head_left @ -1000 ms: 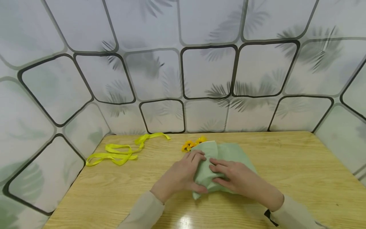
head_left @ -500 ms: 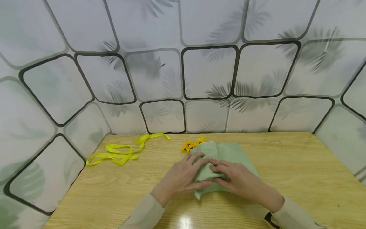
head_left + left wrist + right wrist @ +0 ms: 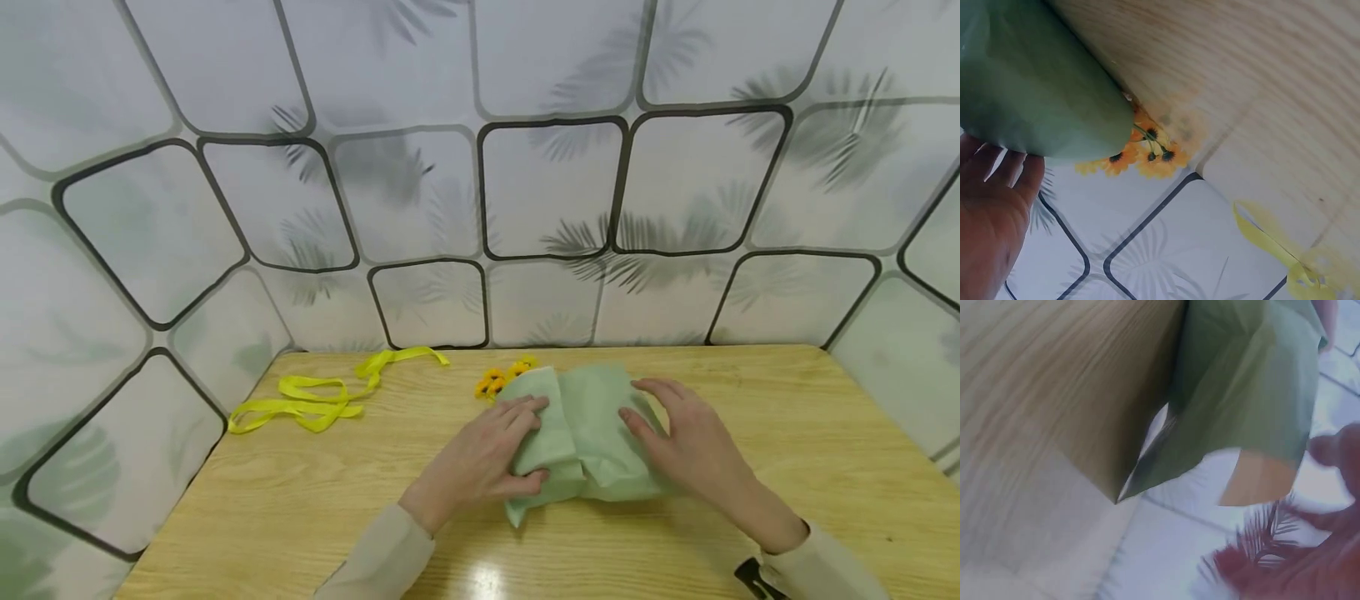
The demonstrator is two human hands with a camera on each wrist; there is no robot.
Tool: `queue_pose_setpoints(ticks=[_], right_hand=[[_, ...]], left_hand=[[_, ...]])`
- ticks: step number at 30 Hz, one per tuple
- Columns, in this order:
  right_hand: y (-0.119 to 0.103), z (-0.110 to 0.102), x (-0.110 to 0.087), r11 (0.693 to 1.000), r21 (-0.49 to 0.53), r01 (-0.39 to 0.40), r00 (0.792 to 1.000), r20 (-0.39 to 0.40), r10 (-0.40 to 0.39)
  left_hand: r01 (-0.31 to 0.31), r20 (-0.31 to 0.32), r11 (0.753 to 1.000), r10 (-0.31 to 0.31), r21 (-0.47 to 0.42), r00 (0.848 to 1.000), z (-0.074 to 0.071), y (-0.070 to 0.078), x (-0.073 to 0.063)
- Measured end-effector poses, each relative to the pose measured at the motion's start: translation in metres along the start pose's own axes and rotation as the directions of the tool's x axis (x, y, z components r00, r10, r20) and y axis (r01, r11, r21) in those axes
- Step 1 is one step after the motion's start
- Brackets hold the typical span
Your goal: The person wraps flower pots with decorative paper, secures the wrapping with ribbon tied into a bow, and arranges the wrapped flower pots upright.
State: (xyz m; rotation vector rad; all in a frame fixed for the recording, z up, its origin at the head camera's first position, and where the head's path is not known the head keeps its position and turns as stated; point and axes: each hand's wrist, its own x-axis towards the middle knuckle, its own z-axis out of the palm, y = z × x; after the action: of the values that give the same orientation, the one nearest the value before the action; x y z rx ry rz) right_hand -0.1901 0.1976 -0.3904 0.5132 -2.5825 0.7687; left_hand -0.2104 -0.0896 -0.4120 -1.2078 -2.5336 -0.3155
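Observation:
Pale green wrapping paper (image 3: 600, 425) lies folded into a bundle on the table, with a flap overlapping along its middle. Small orange-yellow flowers with dark centres (image 3: 495, 382) poke out at its far left end; their stems are hidden by the paper. My left hand (image 3: 487, 454) rests over the bundle's left part, fingers laid on the paper and thumb near the front edge. In the left wrist view its fingertips touch the green surface (image 3: 1054, 94). My right hand (image 3: 697, 446) hovers at the paper's right side, fingers and thumb spread, gripping nothing.
A loose yellow ribbon (image 3: 315, 406) lies in loops on the left of the wooden table (image 3: 300, 500). A patterned fabric wall (image 3: 551, 192) stands behind the table and along its sides.
My right hand has left the middle of the bundle and moved right, its fingers spreading. The front flap and right half of the paper now show. My left hand has stayed nearly in place.

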Motion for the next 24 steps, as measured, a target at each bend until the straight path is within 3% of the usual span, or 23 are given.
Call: queue_pose_setpoints(ticks=[1,2,4,8,9,11,12,14,18,21,24], right_hand=[[0.003,-0.002,0.000,0.994,-0.008,-0.108,0.992,0.071,0.108],[0.006,-0.004,-0.001,0.979,-0.016,-0.204,0.966,0.156,0.204],[0.013,-0.006,-0.001,0.939,-0.024,-0.343,0.883,0.333,0.331],[0.025,-0.006,0.000,0.840,0.052,-0.541,0.707,0.569,0.420],[0.027,-0.006,0.001,0.808,0.076,-0.584,0.673,0.602,0.430],[0.028,-0.004,0.002,0.748,0.136,-0.650,0.635,0.638,0.436],[0.028,-0.003,0.002,0.725,0.175,-0.666,0.636,0.640,0.430],[0.027,-0.001,0.003,0.687,0.267,-0.676,0.663,0.628,0.408],[0.023,0.004,0.002,0.676,0.391,-0.625,0.752,0.535,0.386],[0.018,0.003,0.001,0.681,0.405,-0.610,0.773,0.493,0.399],[0.012,0.002,0.001,0.666,0.424,-0.614,0.775,0.485,0.406]], left_hand=[[-0.007,0.008,1.000,0.007,0.002,1.000,0.000,0.000,0.000],[-0.013,0.014,1.000,0.013,0.005,1.000,0.001,0.000,0.000],[-0.038,0.017,0.999,0.037,0.035,0.999,0.002,0.001,0.000],[-0.100,0.005,0.991,0.100,0.090,0.995,0.004,0.002,-0.002],[-0.108,0.005,0.989,0.108,0.099,0.994,0.005,0.002,-0.003],[-0.114,0.014,0.989,0.113,0.092,0.993,0.005,0.002,-0.004],[-0.109,0.023,0.991,0.107,0.083,0.994,0.005,0.003,-0.004],[-0.098,0.036,0.993,0.096,0.070,0.995,0.005,0.004,-0.004],[-0.073,0.057,0.995,0.069,0.066,0.996,0.004,0.007,-0.002],[-0.063,0.054,0.993,0.058,0.096,0.997,0.005,0.009,0.000],[-0.067,0.041,0.988,0.062,0.140,0.997,0.005,0.010,0.001]])
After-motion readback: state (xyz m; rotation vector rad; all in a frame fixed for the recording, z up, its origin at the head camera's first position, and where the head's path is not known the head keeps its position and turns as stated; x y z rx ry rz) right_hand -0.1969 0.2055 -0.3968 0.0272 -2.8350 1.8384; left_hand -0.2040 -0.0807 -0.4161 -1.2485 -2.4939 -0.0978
